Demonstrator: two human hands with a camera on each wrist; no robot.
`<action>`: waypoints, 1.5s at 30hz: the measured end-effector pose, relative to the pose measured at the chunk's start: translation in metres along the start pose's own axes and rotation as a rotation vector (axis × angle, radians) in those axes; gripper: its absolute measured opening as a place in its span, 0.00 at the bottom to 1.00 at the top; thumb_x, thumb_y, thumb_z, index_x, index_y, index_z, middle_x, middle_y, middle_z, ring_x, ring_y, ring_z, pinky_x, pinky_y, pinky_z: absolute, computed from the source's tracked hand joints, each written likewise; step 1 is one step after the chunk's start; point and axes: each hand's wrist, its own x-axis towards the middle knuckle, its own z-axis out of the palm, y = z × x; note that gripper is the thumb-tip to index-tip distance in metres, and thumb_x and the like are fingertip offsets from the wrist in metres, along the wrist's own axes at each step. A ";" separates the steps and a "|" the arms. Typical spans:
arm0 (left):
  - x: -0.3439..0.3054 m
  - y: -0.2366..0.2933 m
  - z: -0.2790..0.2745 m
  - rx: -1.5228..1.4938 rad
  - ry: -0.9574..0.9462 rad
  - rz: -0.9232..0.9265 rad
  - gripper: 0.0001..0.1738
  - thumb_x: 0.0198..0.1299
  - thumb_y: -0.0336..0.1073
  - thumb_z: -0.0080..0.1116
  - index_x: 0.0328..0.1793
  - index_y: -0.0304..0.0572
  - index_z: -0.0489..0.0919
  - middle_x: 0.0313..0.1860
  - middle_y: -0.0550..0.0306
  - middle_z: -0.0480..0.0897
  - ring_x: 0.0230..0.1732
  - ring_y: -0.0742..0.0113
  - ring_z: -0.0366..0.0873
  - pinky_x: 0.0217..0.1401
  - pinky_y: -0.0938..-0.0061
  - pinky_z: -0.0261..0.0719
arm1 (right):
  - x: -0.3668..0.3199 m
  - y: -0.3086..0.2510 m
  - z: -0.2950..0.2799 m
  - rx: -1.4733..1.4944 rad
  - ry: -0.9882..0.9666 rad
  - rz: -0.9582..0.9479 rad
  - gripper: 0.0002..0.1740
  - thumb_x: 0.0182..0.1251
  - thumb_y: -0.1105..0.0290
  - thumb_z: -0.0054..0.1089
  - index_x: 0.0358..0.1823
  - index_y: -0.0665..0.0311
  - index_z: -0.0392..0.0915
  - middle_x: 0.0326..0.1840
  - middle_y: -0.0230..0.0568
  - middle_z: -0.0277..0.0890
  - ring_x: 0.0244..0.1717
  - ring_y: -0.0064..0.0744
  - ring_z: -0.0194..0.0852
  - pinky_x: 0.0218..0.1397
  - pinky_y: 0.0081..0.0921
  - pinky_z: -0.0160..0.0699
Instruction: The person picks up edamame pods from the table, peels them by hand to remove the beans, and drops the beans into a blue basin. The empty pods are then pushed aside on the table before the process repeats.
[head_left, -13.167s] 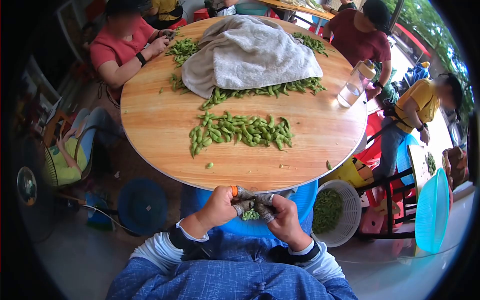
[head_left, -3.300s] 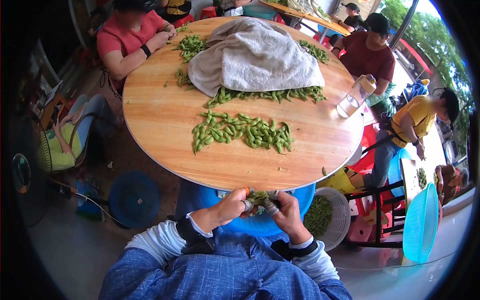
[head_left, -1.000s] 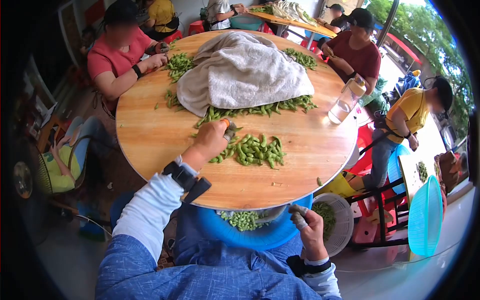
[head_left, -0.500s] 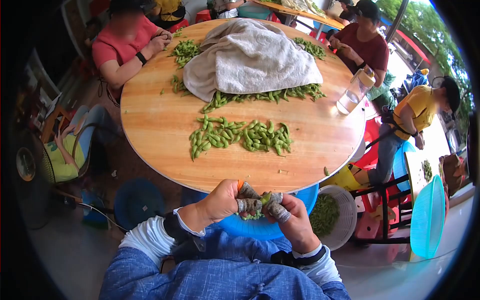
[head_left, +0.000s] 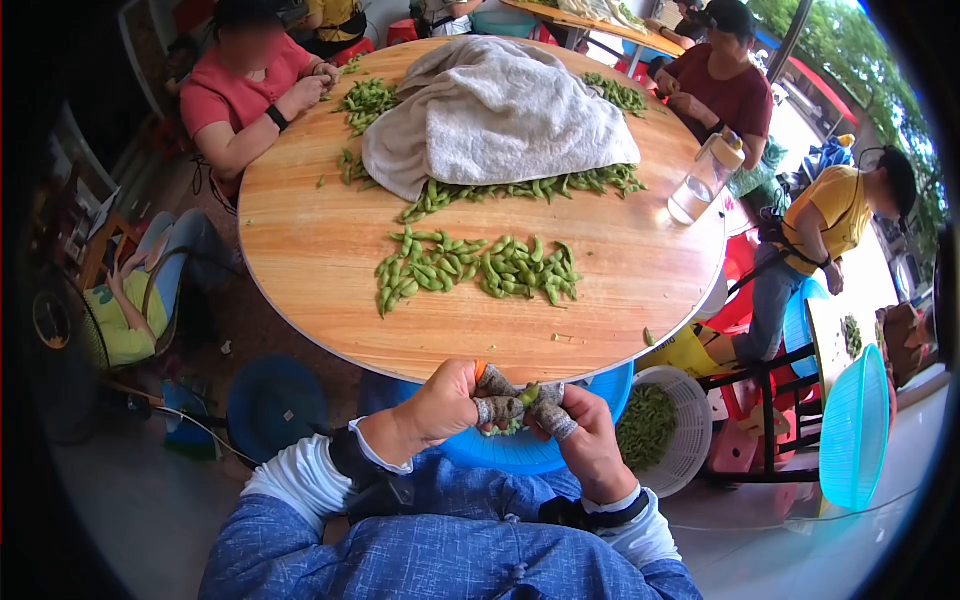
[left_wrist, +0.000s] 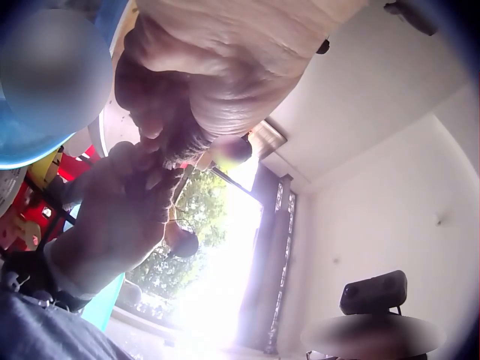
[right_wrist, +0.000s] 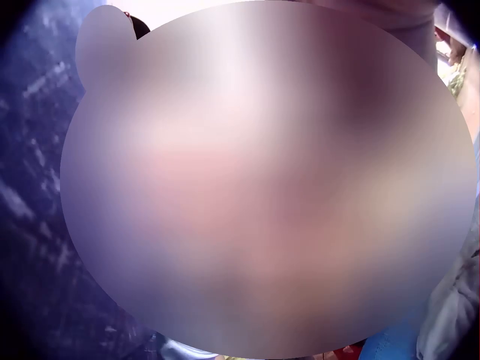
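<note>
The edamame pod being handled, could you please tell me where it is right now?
In the head view, the edamame pod is pinched between the left hand and right hand, just below the near edge of the round table, over the blue basin.

left hand (head_left: pixel 440 400) and right hand (head_left: pixel 580 435) pinching edamame pod (head_left: pixel 527 394), blue basin (head_left: pixel 520 450) below

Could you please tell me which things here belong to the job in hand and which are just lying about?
In hand: left hand and right hand pinching an edamame pod over the blue basin; pile of edamame pods on the round table.
Lying about: grey towel, water bottle, turquoise basket.
</note>
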 end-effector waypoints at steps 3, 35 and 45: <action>0.002 -0.002 0.000 0.005 0.011 0.013 0.09 0.47 0.33 0.63 0.30 0.36 0.75 0.22 0.60 0.77 0.22 0.78 0.72 0.21 0.86 0.67 | 0.002 -0.002 0.004 0.067 0.004 -0.038 0.08 0.59 0.74 0.52 0.39 0.69 0.73 0.33 0.29 0.74 0.33 0.16 0.68 0.38 0.15 0.68; 0.013 -0.028 -0.014 0.564 0.122 0.327 0.16 0.60 0.43 0.49 0.36 0.34 0.73 0.29 0.65 0.75 0.30 0.81 0.69 0.33 0.84 0.68 | 0.032 0.033 -0.008 0.118 -0.016 -0.142 0.11 0.57 0.70 0.55 0.40 0.69 0.73 0.34 0.33 0.76 0.34 0.19 0.72 0.41 0.17 0.71; 0.014 -0.031 -0.018 0.594 0.012 0.374 0.09 0.57 0.33 0.49 0.37 0.33 0.74 0.26 0.59 0.76 0.29 0.76 0.70 0.32 0.78 0.69 | 0.027 0.022 -0.010 0.059 -0.113 -0.102 0.10 0.58 0.71 0.55 0.37 0.70 0.74 0.32 0.30 0.75 0.32 0.17 0.70 0.38 0.17 0.70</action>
